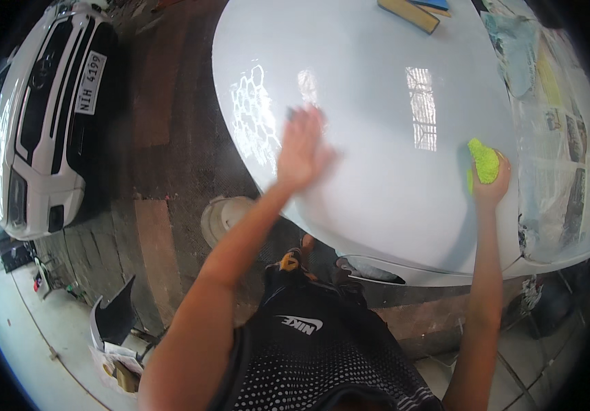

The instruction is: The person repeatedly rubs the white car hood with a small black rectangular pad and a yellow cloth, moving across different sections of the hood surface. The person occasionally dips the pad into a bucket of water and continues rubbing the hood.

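Note:
A glossy white car hood (370, 171) curves in front of me, with lights and a bright window mirrored in it. My left hand (302, 147) reaches over its left part, fingers stretched out and palm toward the surface. That hand is smeared by motion, and whether it touches the paint cannot be told. On the hood's right side my right hand (497, 181) grips a fuzzy lime-green cloth (484, 164), which bulges out past the fingers. A tan block with dark sides (409, 15) lies at the hood's far edge, beside a blue flat piece (435, 4).
Plastic sheeting and newspaper (558, 137) cover the car to the right of the hood. A pale round bucket (219, 222) stands on the floor by the hood's left edge. Another white vehicle (48, 116) is parked at left. A dark curved panel (118, 316) rests at lower left.

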Demonstrator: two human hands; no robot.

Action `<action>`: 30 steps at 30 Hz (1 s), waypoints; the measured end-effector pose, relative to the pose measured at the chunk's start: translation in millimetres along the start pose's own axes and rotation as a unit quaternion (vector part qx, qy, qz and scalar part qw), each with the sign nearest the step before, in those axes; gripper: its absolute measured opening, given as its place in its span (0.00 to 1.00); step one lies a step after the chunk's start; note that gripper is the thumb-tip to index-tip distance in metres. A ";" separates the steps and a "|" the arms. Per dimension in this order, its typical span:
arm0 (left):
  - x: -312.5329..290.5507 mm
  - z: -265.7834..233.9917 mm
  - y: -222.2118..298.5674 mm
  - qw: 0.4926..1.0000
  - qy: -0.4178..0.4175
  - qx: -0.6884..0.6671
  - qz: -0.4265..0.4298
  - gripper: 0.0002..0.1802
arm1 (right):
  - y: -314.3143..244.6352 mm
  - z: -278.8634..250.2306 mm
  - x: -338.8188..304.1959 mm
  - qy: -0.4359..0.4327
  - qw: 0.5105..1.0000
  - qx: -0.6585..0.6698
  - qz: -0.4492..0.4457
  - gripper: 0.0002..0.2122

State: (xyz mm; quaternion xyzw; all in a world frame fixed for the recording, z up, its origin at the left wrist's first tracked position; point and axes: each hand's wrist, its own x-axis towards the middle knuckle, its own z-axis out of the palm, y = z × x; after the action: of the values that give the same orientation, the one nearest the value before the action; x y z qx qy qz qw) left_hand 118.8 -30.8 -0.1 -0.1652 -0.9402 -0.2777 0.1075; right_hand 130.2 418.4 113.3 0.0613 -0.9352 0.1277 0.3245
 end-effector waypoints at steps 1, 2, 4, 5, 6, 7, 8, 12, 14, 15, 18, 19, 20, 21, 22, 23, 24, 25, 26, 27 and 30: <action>2.8 -6.2 3.6 0.999 -0.031 0.006 0.025 0.44 | -0.2 -0.5 -1.2 -0.003 1.000 0.003 -0.004 0.23; 5.8 -11.3 2.1 0.997 -0.064 0.010 0.051 0.44 | 2.0 -3.0 -2.4 -0.007 1.000 0.004 -0.006 0.23; 29.8 -9.3 -51.1 0.999 -0.018 0.021 0.047 0.41 | 0.3 -1.2 4.0 -0.006 1.000 0.011 -0.016 0.23; 64.6 -17.1 -81.3 0.999 0.016 0.027 -0.035 0.42 | -3.3 2.1 7.9 -0.005 1.000 0.016 -0.020 0.23; 94.4 -24.8 -116.3 0.990 0.067 0.052 -0.110 0.39 | -10.1 5.8 11.1 -0.004 0.999 0.025 -0.025 0.23; 121.3 -34.8 -131.8 0.979 0.080 0.058 -0.179 0.39 | -13.3 6.8 11.3 -0.005 0.999 0.030 -0.021 0.24; 128.6 -25.3 -127.0 0.978 0.082 0.064 -0.179 0.39 | -14.5 6.1 11.0 -0.003 0.999 0.030 -0.013 0.24; 105.0 34.3 -2.6 0.999 0.030 0.016 0.038 0.42 | -5.9 -3.9 0.3 -0.008 1.000 0.016 0.002 0.25; 73.5 8.2 47.5 0.981 -0.116 -0.007 0.153 0.44 | -5.1 -5.7 -2.5 -0.007 1.000 0.022 0.009 0.26; 93.4 2.1 34.8 0.985 -0.100 0.030 0.139 0.43 | -8.3 -5.5 0.3 -0.007 1.000 0.029 0.004 0.26; 198.2 -9.6 -80.5 0.992 0.038 0.111 -0.046 0.41 | -20.8 3.3 15.1 -0.003 0.999 0.039 -0.025 0.26; 227.7 -17.7 -97.1 0.985 0.046 0.064 -0.152 0.42 | -22.2 2.0 13.9 -0.003 0.999 0.042 -0.025 0.26; 239.3 -3.5 -83.8 0.989 0.048 0.074 -0.121 0.41 | -19.2 1.2 11.7 0.000 0.999 0.038 -0.020 0.26; 244.7 16.2 -61.4 0.990 0.050 0.086 -0.095 0.39 | -15.8 -0.7 12.4 0.000 0.999 0.039 -0.018 0.26; 247.5 29.8 -40.7 0.991 0.052 0.105 -0.070 0.38 | -15.7 -2.0 12.5 -0.006 0.999 0.041 -0.008 0.26; 223.7 42.1 2.2 0.997 -0.005 0.073 0.034 0.38 | -13.0 -6.0 4.0 -0.012 0.999 0.033 0.014 0.26; 198.4 41.3 34.3 0.989 -0.057 0.044 0.132 0.38 | -10.5 -6.7 1.9 -0.017 0.999 0.031 0.029 0.26; 196.9 39.4 24.6 0.991 -0.047 0.041 0.119 0.39 | -11.8 -6.9 4.7 -0.017 0.999 0.037 0.021 0.26; 196.8 29.2 4.8 0.993 -0.039 0.038 0.107 0.41 | -13.4 -6.3 8.1 -0.016 0.999 0.041 0.014 0.26; 195.0 18.6 -22.9 0.994 -0.031 0.034 0.094 0.42 | -16.1 -7.1 9.2 -0.017 0.999 0.047 0.007 0.26; 242.3 -31.1 -127.9 0.967 0.020 0.025 -0.254 0.40 | -22.5 0.7 17.6 -0.011 0.998 0.059 -0.014 0.26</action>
State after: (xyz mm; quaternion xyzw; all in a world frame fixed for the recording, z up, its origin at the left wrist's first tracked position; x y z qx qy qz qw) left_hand -148.6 -88.5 34.5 0.0875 -0.9557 -0.2752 0.0558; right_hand 120.5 396.0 128.2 0.0949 -0.9288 0.1770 0.3115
